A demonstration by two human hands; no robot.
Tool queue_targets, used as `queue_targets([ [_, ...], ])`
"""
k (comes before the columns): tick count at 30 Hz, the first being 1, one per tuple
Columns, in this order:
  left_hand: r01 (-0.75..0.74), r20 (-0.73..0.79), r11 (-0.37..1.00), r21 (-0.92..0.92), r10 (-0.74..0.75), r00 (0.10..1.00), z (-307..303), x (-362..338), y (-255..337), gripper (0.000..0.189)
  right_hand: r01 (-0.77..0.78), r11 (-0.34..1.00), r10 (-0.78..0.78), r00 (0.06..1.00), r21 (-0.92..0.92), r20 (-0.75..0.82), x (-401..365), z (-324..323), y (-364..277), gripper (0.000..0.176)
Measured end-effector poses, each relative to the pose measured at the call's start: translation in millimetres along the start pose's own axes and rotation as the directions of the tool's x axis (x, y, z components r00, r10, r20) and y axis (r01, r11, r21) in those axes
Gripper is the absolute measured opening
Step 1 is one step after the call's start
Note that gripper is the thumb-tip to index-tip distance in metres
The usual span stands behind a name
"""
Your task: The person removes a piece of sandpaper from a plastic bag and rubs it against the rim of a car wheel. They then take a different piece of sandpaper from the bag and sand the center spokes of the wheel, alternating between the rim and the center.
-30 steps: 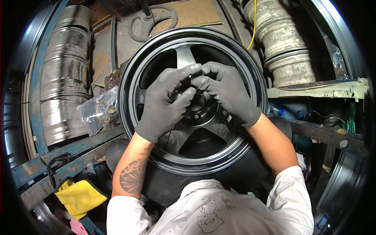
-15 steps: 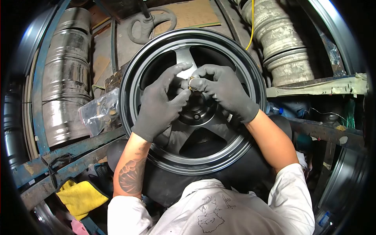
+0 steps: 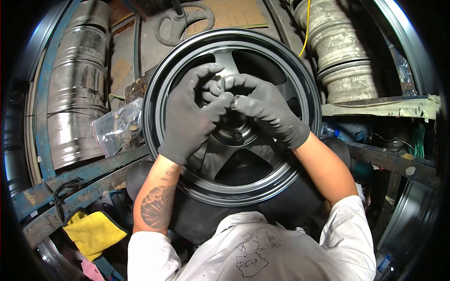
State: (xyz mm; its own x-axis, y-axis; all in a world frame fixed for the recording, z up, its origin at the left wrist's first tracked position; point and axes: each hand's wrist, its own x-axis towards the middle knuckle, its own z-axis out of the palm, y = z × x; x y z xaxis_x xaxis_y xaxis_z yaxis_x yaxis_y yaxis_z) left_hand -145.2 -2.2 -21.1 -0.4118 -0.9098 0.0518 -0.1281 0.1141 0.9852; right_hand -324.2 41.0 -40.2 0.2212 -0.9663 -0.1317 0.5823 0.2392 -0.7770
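A dark wheel rim (image 3: 234, 199) with wide spokes rests face up across my lap. Over its hub, my left hand (image 3: 188, 114) and my right hand (image 3: 271, 108) meet in grey work gloves. Thumbs and fingertips are pinched together on both sides, almost touching each other. Whatever small piece they hold is mostly covered by the gloves, and I cannot make out its kind. Below the fingers, the wheel's centre (image 3: 237, 137) shows a small round hole. My palms stay raised off the rim's surface.
Stacked silvery wheel barrels (image 3: 77, 93) line the left side, and duller ones (image 3: 344, 51) the right. A clear plastic bag (image 3: 115, 131) lies beside the rim. A yellow cloth (image 3: 95, 232) hangs at the lower left. Farther back is a handwheel (image 3: 182, 27); a yellow cable (image 3: 306, 33) hangs nearby.
The fingertips have shifted against each other. The small gold-coloured piece seen between them earlier is now hidden. The rim appears slightly higher in view.
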Motion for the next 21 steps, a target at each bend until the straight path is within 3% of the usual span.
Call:
queue_targets([
  [1,0.009,-0.003,1.000,-0.005,-0.009,1.000,-4,1,0,0.048,0.001,0.997,-0.002,1.000,0.075,0.013,-1,5,-2,0.032],
  [4,0.002,-0.010,1.000,-0.006,-0.002,1.000,-4,2,-7,0.047,0.012,0.989,-0.018,0.999,-0.144,-0.035,4,-2,3,0.030],
  [7,0.059,0.040,0.998,-0.025,-0.058,0.997,1,-1,-3,0.044,-0.036,0.979,0.010,0.991,-0.198,-0.131,2,2,1,0.026],
  [10,-0.030,0.127,0.999,-0.021,0.032,0.991,-2,3,-9,0.041,-0.023,0.961,-0.024,0.986,-0.275,-0.164,1,-1,2,0.024],
  [11,0.096,0.213,0.993,-0.067,-0.080,0.974,-8,3,-5,0.048,-0.011,0.955,-0.040,0.985,-0.297,-0.165,1,-2,4,0.024],
  [14,-0.015,0.270,1.000,0.009,0.012,0.963,-17,5,-11,0.050,-0.016,0.897,-0.072,0.980,-0.441,-0.183,3,-17,5,0.024],
  [16,0.048,0.190,0.999,0.017,-0.050,0.981,-15,5,-6,0.033,0.019,0.820,-0.115,0.984,-0.572,-0.133,2,-14,2,0.023],
  [18,-0.095,0.110,0.994,0.049,0.089,0.990,-16,8,-15,0.024,-0.015,0.840,-0.076,0.986,-0.542,-0.145,1,-10,7,0.024],
  [21,-0.065,0.090,0.991,-0.114,0.075,0.993,-17,6,-10,0.016,0.067,0.898,-0.122,0.988,-0.435,-0.100,-2,-1,1,0.025],
])
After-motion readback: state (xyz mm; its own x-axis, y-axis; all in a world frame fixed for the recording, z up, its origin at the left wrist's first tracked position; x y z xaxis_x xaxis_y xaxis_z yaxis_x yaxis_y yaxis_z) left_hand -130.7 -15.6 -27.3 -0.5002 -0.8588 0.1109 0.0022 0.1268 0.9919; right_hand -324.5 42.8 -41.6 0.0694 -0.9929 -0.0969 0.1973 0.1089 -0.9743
